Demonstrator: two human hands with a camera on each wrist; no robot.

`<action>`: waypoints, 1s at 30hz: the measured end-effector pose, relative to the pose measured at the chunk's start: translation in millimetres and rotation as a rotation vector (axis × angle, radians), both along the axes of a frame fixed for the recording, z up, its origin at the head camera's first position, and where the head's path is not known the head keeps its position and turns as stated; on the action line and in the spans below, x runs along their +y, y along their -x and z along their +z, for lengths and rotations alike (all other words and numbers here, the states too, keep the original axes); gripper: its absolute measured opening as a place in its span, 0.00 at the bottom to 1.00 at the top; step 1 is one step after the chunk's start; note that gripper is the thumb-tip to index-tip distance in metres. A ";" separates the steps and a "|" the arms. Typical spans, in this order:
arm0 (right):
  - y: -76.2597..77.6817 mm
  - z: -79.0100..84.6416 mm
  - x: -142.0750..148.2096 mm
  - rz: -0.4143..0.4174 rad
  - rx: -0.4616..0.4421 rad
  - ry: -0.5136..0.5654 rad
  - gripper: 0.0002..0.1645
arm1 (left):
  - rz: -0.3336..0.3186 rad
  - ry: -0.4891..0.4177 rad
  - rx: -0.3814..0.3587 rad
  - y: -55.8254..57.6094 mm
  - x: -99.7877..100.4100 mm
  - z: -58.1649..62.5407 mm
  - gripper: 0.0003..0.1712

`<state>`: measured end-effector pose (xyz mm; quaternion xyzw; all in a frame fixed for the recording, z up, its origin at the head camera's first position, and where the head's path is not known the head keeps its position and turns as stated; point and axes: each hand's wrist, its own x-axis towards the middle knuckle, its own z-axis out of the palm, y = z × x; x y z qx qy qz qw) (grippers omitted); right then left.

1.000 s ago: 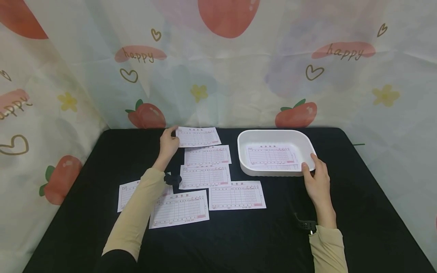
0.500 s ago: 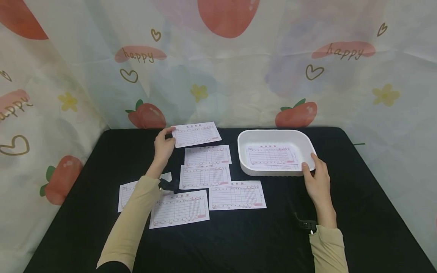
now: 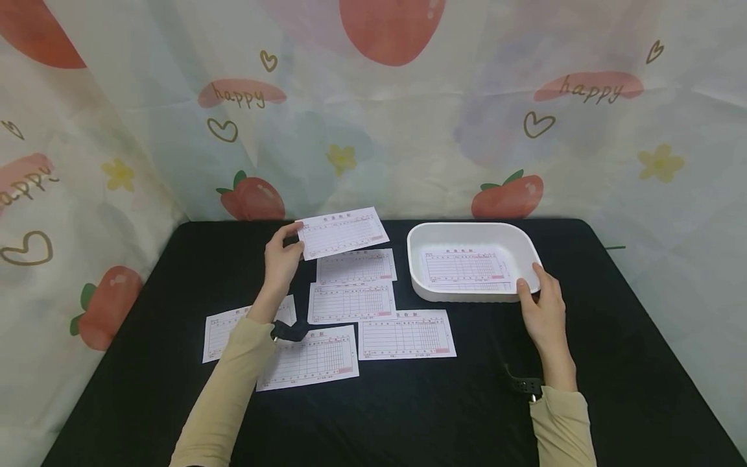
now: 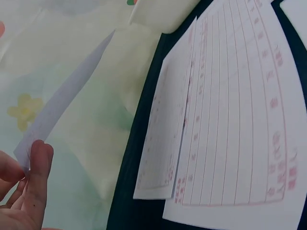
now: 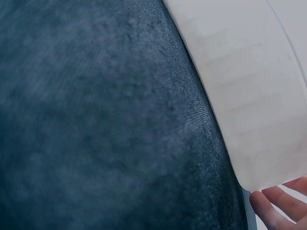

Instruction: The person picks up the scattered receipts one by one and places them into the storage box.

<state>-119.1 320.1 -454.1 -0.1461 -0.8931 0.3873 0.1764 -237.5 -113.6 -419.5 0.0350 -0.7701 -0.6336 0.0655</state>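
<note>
Pinched by its left edge between my left thumb and fingers is a printed receipt slip (image 3: 343,233), lifted and tilted at the back of the table. My left hand (image 3: 281,259) shows in the left wrist view too, where the slip (image 4: 64,98) appears nearly edge-on. My right hand (image 3: 543,311) grips the front right corner of a white plastic tray (image 3: 467,296), thumb at the front rim and fingers round the side. Receipt slips (image 3: 467,267) lie in the tray. In the right wrist view, fingertips (image 5: 261,203) meet the tray's lower corner.
Below the lifted slip, a column of slips lies on the black tablecloth (image 3: 420,415): one at the back (image 3: 356,267), another in front (image 3: 350,303). Further slips (image 3: 406,334) spread nearer me, and the left forearm partly covers two. A patterned curtain (image 3: 408,143) hangs behind.
My left hand has raised the slip off the table's back, drawn it slightly toward me, then moved it rightward, tilting it. The right hand and tray have stayed put.
</note>
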 end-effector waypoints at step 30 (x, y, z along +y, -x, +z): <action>-0.6 -1.4 -0.6 -0.008 -0.005 0.008 0.33 | -0.212 -0.097 0.061 -29.9 84.0 5.0 0.23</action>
